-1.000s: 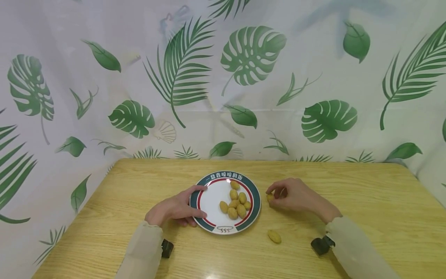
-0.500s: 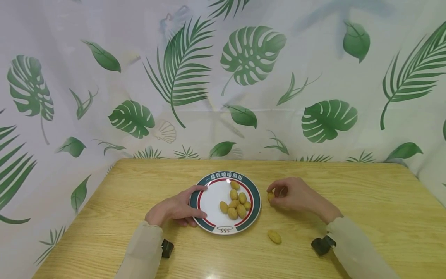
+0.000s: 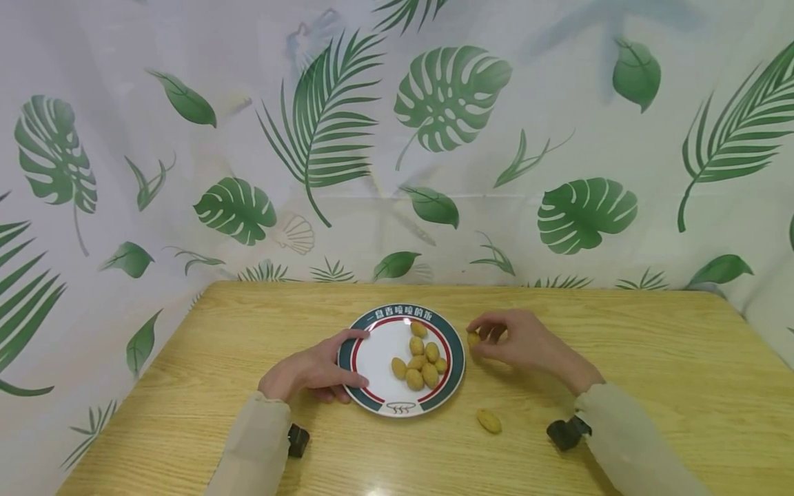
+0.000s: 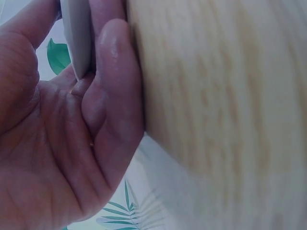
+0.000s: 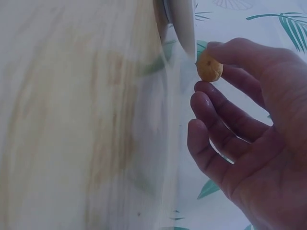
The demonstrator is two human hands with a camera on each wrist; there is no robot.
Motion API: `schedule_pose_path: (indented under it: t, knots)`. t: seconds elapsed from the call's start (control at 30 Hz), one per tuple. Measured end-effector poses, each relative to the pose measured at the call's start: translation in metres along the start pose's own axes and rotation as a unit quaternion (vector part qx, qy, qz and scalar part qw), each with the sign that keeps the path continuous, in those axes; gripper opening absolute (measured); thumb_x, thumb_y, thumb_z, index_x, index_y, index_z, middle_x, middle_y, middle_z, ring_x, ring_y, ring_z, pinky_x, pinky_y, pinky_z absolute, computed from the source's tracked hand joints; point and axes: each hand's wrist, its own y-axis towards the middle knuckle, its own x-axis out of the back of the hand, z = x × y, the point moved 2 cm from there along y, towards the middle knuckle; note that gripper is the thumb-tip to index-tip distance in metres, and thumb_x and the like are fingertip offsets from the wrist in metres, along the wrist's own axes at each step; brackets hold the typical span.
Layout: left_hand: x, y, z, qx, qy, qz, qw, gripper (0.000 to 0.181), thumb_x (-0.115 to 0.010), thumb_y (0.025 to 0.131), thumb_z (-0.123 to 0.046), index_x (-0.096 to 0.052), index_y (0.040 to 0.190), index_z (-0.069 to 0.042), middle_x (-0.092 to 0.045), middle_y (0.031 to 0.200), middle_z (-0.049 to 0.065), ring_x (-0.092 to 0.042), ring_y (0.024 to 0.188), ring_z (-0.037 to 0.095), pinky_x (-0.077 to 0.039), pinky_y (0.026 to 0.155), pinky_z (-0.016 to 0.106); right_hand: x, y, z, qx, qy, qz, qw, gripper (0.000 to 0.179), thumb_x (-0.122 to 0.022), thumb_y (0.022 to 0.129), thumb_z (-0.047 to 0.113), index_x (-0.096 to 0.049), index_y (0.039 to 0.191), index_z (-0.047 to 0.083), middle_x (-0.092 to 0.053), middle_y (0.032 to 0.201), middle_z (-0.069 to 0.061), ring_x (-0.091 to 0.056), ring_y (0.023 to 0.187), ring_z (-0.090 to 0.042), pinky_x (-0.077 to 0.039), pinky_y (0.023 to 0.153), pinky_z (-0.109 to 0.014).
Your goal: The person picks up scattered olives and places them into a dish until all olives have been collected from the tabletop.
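My left hand (image 3: 313,368) grips the left rim of a round white plate (image 3: 376,351) with a dark green border and red ring. Thumb and a fingertip lie over the rim, while other fingers sit beneath it, as the left wrist view also shows. Several small yellow-brown oval fruits (image 3: 430,375) cluster on the plate's right half. Just right of the rim, my right hand (image 3: 521,337) pinches another such fruit (image 5: 209,67) between thumb and fingertips; its remaining fingers are loosely bent. In the right wrist view that fruit appears above the tabletop, close to the plate's edge.
One more oval fruit (image 3: 489,420) lies on the wooden table (image 3: 651,344), below and right of the plate. Behind the table hangs a white curtain (image 3: 347,262) printed with green leaves. Dark wrist cameras (image 3: 567,434) hang under both sleeves.
My right hand has shifted slightly left and away from me, bringing the pinched fruit up beside the plate's rim. The left hand and plate stay put.
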Motion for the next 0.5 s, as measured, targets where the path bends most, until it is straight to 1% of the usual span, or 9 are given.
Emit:
schedule_pose_path:
  t: [0.13,0.4,0.5]
  knots:
    - [0.000,0.000,-0.001,0.003,0.000,0.001,1.0000,0.081,-0.082,0.089,-0.031,-0.035,0.154,-0.039,-0.072,0.076,0.008,-0.069,0.058,0.014,-0.051,0.055,0.025,-0.002,0.002,0.004,-0.002,0.003,-0.001,1.0000,0.024,-0.080,0.089,0.022,-0.074,0.112,0.017,-0.071,0.094,0.004,-0.062,0.084,-0.012,-0.052,0.069,-0.023]
    - [0.001,0.001,0.000,-0.005,0.002,0.006,1.0000,0.082,-0.082,0.089,-0.029,-0.034,0.155,-0.037,-0.071,0.082,0.009,-0.068,0.059,0.014,-0.050,0.055,0.025,-0.005,0.005,0.009,0.021,0.013,-0.013,0.9996,0.024,-0.080,0.089,0.025,-0.075,0.111,0.015,-0.071,0.093,0.003,-0.061,0.083,-0.009,-0.051,0.068,-0.023]
    - [0.001,0.001,0.000,-0.007,0.001,0.007,0.9999,0.082,-0.082,0.089,-0.029,-0.034,0.155,-0.036,-0.071,0.083,0.009,-0.068,0.059,0.014,-0.050,0.055,0.025,-0.007,0.007,0.011,0.021,0.015,-0.018,0.9995,0.024,-0.080,0.089,0.026,-0.075,0.111,0.017,-0.071,0.092,0.004,-0.061,0.083,-0.009,-0.050,0.068,-0.023]
